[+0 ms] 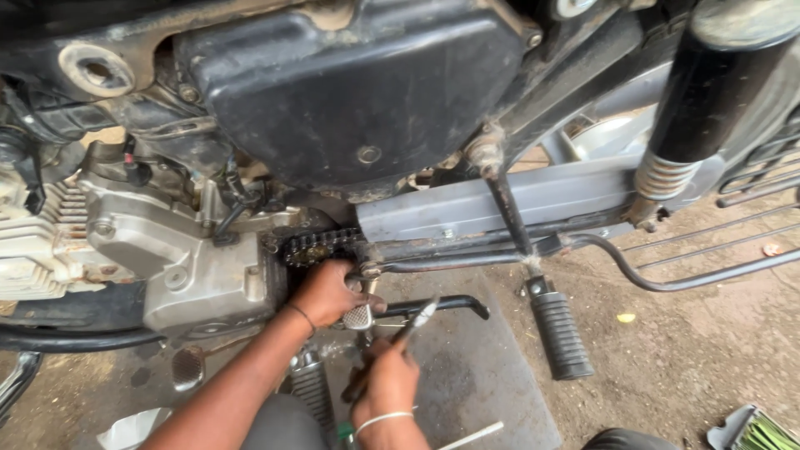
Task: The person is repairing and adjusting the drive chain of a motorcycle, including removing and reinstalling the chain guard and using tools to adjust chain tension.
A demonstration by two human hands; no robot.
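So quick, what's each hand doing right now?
Left hand: at the chain, fingers curled; a real grip cannot be told.
Right hand: closed around pliers.

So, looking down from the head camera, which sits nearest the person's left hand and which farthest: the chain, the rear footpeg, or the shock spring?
From the left hand:
1. Chain, just above the knuckles.
2. Rear footpeg, out to the right.
3. Shock spring, far upper right.
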